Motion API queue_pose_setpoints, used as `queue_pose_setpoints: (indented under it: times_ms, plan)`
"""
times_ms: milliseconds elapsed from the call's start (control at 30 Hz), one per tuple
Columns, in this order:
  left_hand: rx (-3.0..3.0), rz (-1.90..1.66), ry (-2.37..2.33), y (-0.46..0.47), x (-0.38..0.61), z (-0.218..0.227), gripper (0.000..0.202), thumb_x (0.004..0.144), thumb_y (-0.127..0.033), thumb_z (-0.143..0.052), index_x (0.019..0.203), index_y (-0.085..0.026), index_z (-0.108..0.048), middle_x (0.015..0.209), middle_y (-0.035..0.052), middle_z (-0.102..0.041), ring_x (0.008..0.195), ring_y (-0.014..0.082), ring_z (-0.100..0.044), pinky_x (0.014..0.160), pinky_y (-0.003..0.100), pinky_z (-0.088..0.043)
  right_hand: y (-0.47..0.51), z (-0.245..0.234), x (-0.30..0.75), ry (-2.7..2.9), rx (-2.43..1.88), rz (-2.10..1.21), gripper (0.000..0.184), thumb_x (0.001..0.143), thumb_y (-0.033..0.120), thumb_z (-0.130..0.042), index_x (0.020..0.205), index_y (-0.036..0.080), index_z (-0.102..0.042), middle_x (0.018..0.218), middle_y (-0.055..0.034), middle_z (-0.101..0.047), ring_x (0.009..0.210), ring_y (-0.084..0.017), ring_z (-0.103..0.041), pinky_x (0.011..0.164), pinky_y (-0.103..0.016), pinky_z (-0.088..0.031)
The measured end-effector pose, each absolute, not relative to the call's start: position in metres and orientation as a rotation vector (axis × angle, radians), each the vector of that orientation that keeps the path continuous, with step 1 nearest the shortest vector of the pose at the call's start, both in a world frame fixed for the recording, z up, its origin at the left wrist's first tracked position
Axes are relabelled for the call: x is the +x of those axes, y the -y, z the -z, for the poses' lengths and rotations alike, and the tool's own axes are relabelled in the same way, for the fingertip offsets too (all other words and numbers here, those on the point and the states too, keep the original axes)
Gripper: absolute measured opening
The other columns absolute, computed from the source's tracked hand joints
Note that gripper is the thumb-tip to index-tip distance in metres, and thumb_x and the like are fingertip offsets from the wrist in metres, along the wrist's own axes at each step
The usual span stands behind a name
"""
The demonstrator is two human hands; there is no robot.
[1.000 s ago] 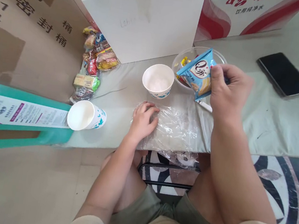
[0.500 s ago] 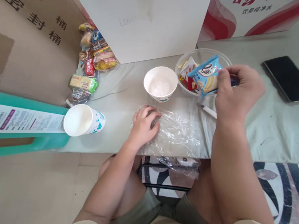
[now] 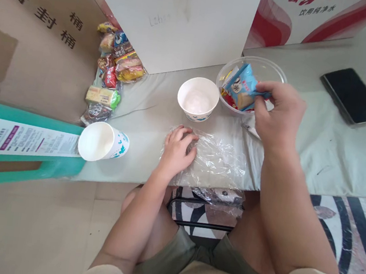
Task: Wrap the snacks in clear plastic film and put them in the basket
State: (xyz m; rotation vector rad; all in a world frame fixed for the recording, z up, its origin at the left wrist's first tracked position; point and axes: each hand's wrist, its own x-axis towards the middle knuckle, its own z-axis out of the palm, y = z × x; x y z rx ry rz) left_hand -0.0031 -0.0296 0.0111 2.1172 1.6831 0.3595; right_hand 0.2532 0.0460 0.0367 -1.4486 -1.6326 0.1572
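My right hand [image 3: 278,113] pinches a blue snack packet [image 3: 243,85] and holds it over a clear plastic bowl [image 3: 273,69] that has other wrapped snacks in it. My left hand [image 3: 177,150] rests with curled fingers on the left end of a sheet of clear plastic wrap [image 3: 220,160] spread at the table's near edge. A white paper bowl [image 3: 198,98] stands just beyond the wrap. A white utensil [image 3: 249,128] lies partly hidden under my right hand.
A paper cup [image 3: 103,142] lies on its side at the left, against a teal container [image 3: 15,151]. A heap of wrapped snacks [image 3: 113,74] sits by a cardboard box [image 3: 31,31]. A white box [image 3: 182,15] stands behind. A black phone [image 3: 353,95] lies far right.
My right hand has carried the blue packet back and down into the clear bowl. My left hand has stayed on the plastic wrap.
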Motion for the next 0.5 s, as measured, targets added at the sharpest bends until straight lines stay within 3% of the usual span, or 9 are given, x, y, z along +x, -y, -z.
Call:
queue_pose_setpoints:
  times_ms: [133, 267, 400, 500]
  plan:
    - [2.124, -0.356, -1.685, 0.029, -0.002, -0.011, 0.029, 0.091, -0.023, -0.060, 0.118, -0.026, -0.070, 0.140, 0.0108, -0.063, 0.150, 0.0326, -0.046, 0.126, 0.060, -0.034, -0.043, -0.032, 0.249, 1.792, -1.463, -0.224, 0.028, 0.093, 0.021, -0.051, 0.101, 0.029, -0.076, 0.105, -0.0073, -0.076, 0.117, -0.034, -0.066, 0.105, -0.062, -0.048]
    - [2.126, -0.345, -1.680, 0.029, -0.002, -0.011, 0.030, 0.092, -0.024, -0.060, 0.120, -0.026, -0.070, 0.142, 0.0108, -0.063, 0.152, 0.0330, -0.044, 0.127, 0.060, -0.033, -0.034, -0.031, 0.239, 1.825, -1.555, -0.092, 0.028, 0.097, 0.029, -0.050, 0.107, 0.030, -0.077, 0.111, -0.0101, -0.073, 0.125, -0.041, -0.059, 0.106, -0.073, -0.039]
    - [2.117, -0.389, -1.680, 0.029, -0.002, -0.008, 0.029, 0.092, -0.024, -0.061, 0.118, -0.026, -0.071, 0.141, 0.0100, -0.064, 0.151, 0.0332, -0.045, 0.127, 0.059, -0.034, -0.020, -0.044, 0.230, 1.834, -1.559, -0.001, 0.032, 0.099, 0.038, -0.052, 0.123, 0.029, -0.070, 0.129, -0.0149, -0.065, 0.130, -0.042, -0.055, 0.105, -0.069, -0.042]
    - [2.113, -0.478, -1.674, 0.028, -0.001, -0.005, 0.025, 0.092, -0.023, -0.060, 0.112, -0.026, -0.074, 0.139, 0.0084, -0.065, 0.147, 0.0316, -0.048, 0.125, 0.056, -0.037, -0.006, -0.055, 0.227, 1.811, -1.513, -0.079, 0.032, 0.101, 0.036, -0.047, 0.125, 0.028, -0.067, 0.123, -0.0155, -0.065, 0.124, -0.037, -0.059, 0.105, -0.060, -0.047]
